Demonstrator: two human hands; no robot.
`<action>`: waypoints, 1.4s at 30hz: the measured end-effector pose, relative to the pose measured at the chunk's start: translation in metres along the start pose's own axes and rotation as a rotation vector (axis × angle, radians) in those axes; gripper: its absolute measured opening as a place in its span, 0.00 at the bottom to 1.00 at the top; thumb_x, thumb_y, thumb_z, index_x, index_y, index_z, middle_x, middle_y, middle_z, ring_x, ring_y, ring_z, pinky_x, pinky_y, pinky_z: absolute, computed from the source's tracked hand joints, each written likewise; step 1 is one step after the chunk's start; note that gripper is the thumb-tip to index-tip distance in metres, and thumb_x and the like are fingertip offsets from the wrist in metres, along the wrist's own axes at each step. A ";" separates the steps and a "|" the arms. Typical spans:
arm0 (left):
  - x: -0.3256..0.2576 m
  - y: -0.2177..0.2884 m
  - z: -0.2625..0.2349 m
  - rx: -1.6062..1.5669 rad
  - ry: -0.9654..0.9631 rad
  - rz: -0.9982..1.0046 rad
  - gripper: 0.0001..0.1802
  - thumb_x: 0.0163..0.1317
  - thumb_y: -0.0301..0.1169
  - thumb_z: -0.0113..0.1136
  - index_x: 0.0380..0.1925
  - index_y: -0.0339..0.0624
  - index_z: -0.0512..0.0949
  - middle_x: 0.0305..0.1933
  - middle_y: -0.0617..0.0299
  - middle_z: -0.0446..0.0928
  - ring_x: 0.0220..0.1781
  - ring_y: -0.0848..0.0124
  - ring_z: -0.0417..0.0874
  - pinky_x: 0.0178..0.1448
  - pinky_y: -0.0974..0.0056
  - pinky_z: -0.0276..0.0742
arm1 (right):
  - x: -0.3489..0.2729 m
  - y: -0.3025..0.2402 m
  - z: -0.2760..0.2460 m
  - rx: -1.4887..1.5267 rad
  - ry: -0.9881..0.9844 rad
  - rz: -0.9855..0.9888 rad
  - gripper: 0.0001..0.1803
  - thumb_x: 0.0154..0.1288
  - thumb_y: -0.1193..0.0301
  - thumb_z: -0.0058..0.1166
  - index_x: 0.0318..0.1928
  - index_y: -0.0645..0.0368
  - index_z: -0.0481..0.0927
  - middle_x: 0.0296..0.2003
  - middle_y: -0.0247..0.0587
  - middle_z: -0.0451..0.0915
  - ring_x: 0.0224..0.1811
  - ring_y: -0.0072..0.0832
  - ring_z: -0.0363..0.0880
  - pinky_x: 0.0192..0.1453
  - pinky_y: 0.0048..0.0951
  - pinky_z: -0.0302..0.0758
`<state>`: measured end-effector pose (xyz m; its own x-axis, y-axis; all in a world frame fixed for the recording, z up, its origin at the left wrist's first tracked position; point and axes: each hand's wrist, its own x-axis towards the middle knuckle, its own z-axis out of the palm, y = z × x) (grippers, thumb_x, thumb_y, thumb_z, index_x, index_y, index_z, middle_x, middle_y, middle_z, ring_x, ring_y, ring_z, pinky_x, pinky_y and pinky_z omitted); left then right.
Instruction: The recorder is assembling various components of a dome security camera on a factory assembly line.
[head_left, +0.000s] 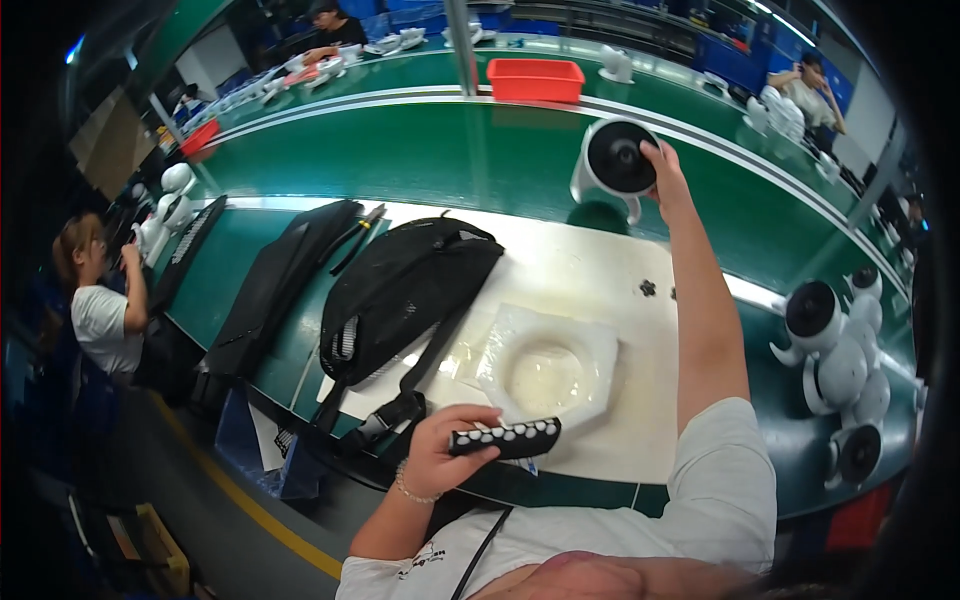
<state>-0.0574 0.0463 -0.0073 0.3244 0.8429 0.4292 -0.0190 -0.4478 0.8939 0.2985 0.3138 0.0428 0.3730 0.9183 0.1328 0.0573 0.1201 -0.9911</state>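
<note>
My right hand (pixel 667 178) is closed on the edge of a white plastic housing (pixel 588 172) with a round black disc on it, at the end of my outstretched arm over the green belt. The thumb presses on the disc. Low and near my body, my left hand (pixel 452 452) grips a black strip (pixel 508 438) dotted with a row of white round pieces. Just beyond that hand lies a white foam block (pixel 598 345) with a round hollow, seemingly wrapped in clear film. It rests on a pale sheet (pixel 640 400).
A black bag (pixel 405 295) with straps lies left of the foam block, beside a long black case (pixel 290 270) and yellow-handled pliers (pixel 372 215). White-and-black housings (pixel 845 365) are piled at right. A red bin (pixel 536 80) stands beyond the belt. A person (pixel 105 310) works at left.
</note>
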 end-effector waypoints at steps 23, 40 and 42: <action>-0.007 0.047 0.052 -0.838 0.079 -0.225 0.49 0.52 0.31 0.58 0.63 0.37 0.33 0.67 0.52 0.43 0.67 0.66 0.50 0.65 0.65 0.46 | -0.213 -0.045 0.007 -0.641 -0.928 0.124 0.25 0.58 0.47 0.41 0.21 0.56 0.72 0.17 0.34 0.70 0.16 0.20 0.64 0.19 0.23 0.60; -0.023 0.024 0.037 -0.202 0.277 0.136 0.12 0.44 0.28 0.67 0.24 0.37 0.73 0.58 0.43 0.59 0.57 0.60 0.63 0.57 0.59 0.58 | -0.264 -0.080 -0.037 -0.381 -0.494 -0.404 0.08 0.51 0.70 0.57 0.27 0.62 0.74 0.24 0.37 0.74 0.25 0.21 0.70 0.32 0.22 0.66; -0.022 0.028 0.042 -0.250 0.246 0.196 0.14 0.44 0.27 0.67 0.26 0.35 0.71 0.52 0.46 0.66 0.52 0.62 0.69 0.51 0.61 0.67 | -0.287 -0.086 -0.026 -0.174 -0.758 -0.603 0.17 0.45 0.73 0.64 0.38 0.58 0.74 0.38 0.38 0.75 0.38 0.26 0.73 0.39 0.24 0.69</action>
<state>-0.0253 0.0025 0.0023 0.0559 0.8085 0.5859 -0.2977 -0.5466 0.7827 0.2103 0.0303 0.0899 -0.4531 0.7273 0.5156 0.2013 0.6469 -0.7356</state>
